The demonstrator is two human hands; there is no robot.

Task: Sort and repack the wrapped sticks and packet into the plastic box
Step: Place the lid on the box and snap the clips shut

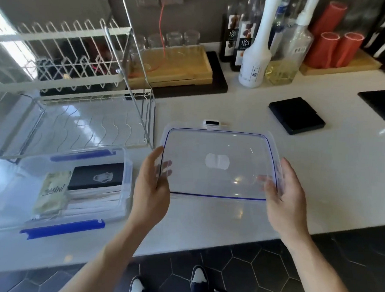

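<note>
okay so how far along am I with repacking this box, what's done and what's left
Packing looks done: the plastic box at left already holds the pale packet, a black packet and white wrapped sticks. In hand: the left hand and right hand hold the clear lid by its short edges above the counter. Left: set the lid on the box and snap the blue clips shut.
</note>
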